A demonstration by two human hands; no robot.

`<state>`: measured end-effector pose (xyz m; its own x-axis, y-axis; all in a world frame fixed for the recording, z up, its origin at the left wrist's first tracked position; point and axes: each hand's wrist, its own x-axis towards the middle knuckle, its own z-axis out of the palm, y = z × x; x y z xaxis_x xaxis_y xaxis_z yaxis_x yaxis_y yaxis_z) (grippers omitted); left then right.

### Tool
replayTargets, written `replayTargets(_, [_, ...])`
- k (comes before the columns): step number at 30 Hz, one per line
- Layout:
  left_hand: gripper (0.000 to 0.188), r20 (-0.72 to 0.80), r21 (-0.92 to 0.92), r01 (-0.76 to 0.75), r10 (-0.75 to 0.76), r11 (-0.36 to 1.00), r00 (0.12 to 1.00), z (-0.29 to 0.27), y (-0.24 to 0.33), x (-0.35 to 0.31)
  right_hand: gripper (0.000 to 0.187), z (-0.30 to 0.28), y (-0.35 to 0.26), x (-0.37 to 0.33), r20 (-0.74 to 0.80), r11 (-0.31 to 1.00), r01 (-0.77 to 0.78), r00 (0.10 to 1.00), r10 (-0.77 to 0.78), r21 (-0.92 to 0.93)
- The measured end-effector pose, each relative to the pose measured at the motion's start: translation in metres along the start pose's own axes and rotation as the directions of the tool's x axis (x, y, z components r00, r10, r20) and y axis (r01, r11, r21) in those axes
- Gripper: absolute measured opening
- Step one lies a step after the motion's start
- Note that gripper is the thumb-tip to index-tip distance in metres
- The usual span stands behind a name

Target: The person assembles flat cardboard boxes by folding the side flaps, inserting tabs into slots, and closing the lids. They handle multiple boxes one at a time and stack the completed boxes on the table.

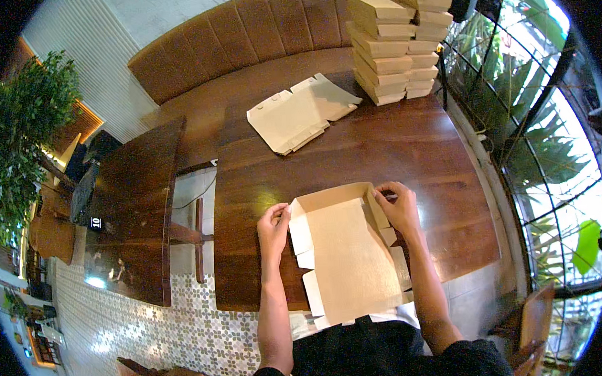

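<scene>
A partly folded cardboard box [350, 254] lies on the wooden table in front of me, its near end reaching the table's front edge. The far wall of the box stands up, and flaps stick out along both sides. My left hand [273, 224] pinches the far left corner between thumb and fingers. At the far right corner my right hand [397, 206] grips the raised side wall, fingers curled round it. Beyond the box, a flat unfolded cardboard sheet [300, 112] with cut tabs rests on the table.
Folded cardboard boxes [392, 51] are piled in tall stacks at the table's far right corner. Behind the table [423, 153] runs a brown padded bench [250, 36]. A second wooden table [134, 219] stands to the left across a gap. A metal-framed window is at the right.
</scene>
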<state>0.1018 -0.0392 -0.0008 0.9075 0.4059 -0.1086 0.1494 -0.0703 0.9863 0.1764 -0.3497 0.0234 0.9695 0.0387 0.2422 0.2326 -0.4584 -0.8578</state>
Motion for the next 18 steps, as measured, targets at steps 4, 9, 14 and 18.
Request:
replayTargets(4, [0.048, 0.046, -0.199, -0.004, 0.014, 0.980, 0.999, -0.009, -0.011, -0.013, 0.024, -0.010, -0.029, 0.003, -0.036, 0.934, 0.210, 0.973, -0.229, -0.290])
replayTargets(9, [0.042, 0.080, -0.194, -0.054, 0.071, 0.980, 0.994, -0.005, -0.018, -0.015, 0.029, 0.012, -0.079, 0.001, 0.159, 0.937, 0.265, 0.960, -0.232, -0.229])
replayTargets(14, [0.037, 0.062, -0.293, -0.011, 0.031, 0.956, 0.998, -0.004, -0.026, -0.013, 0.026, 0.097, -0.118, 0.005, 0.516, 0.952, 0.231, 0.851, -0.099, -0.199])
replayTargets(18, [0.034, 0.026, -0.305, -0.023, 0.032, 0.952, 0.999, -0.006, -0.025, -0.012, 0.024, 0.129, -0.118, 0.002, 0.475, 0.966, 0.228, 0.868, -0.143, -0.125])
